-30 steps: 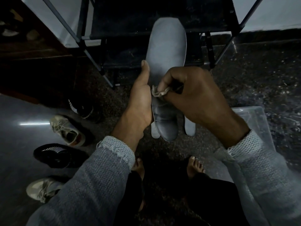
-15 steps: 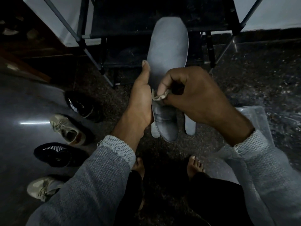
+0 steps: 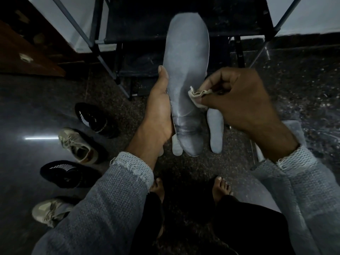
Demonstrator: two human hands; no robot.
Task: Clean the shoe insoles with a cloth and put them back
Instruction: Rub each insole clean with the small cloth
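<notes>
A person stands barefoot on a dark speckled floor, seen from above. The left hand holds a grey insole upright along its left edge, thumb straight up the side, the other fingers hidden behind it. The right hand has its fingers curled, pinching a small crumpled cloth against the insole's right edge, about midway down. The insole's toe end points away, over a dark metal shoe rack that stands close beyond both hands.

Below the hands, parts of two more pale insoles show on the floor: one just right of the held one, another peeking out under the left palm.

Left of the left hand, four shoes lie in a loose line: two black sneakers and two tan sneakers. Open floor lies around them. A clear plastic lid or bin, mostly hidden, lies under the right wrist. A brown wooden edge sits far left.
</notes>
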